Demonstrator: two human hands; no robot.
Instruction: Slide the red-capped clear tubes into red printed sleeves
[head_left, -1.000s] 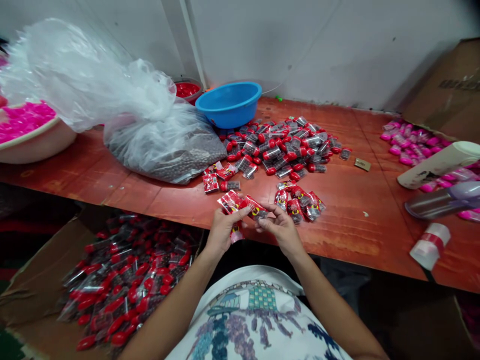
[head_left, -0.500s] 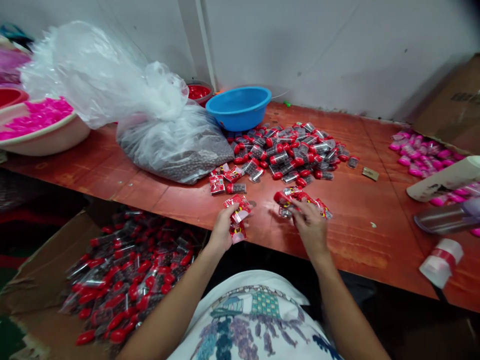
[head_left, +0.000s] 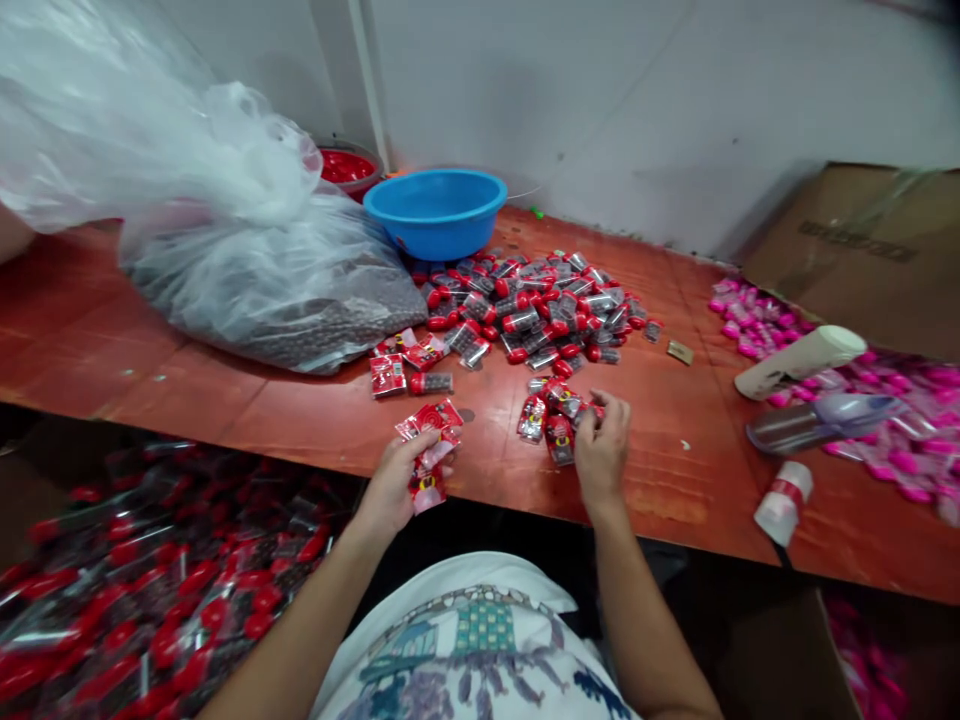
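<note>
My left hand point(head_left: 396, 478) is closed around several red printed packets point(head_left: 431, 492), fanned out above the table's front edge. Over on the right, my right hand point(head_left: 604, 440) pinches at the side of a small heap of red printed packets point(head_left: 559, 440), some with dark contents. A bit of red shows at its fingertips, but I cannot make out the item. Behind the hands lies a big pile of small clear tubes with red caps and dark beads point(head_left: 540, 320). One such tube point(head_left: 433, 383) lies beside a red packet point(head_left: 388, 376), nearer to my left hand.
A clear plastic bag of dark beads point(head_left: 300, 310) slumps at the left. Behind stand a blue basin point(head_left: 442, 205) and a red-filled bowl point(head_left: 349, 168). At the right are pink pieces point(head_left: 900, 420), a cup point(head_left: 810, 425), a white roll point(head_left: 784, 500) and a cardboard box point(head_left: 862, 260).
The view has turned right, so the scene sits farther left. My right hand has moved from holding a red-capped tube above the small heap to the heap's right side. My left hand keeps its packets.
</note>
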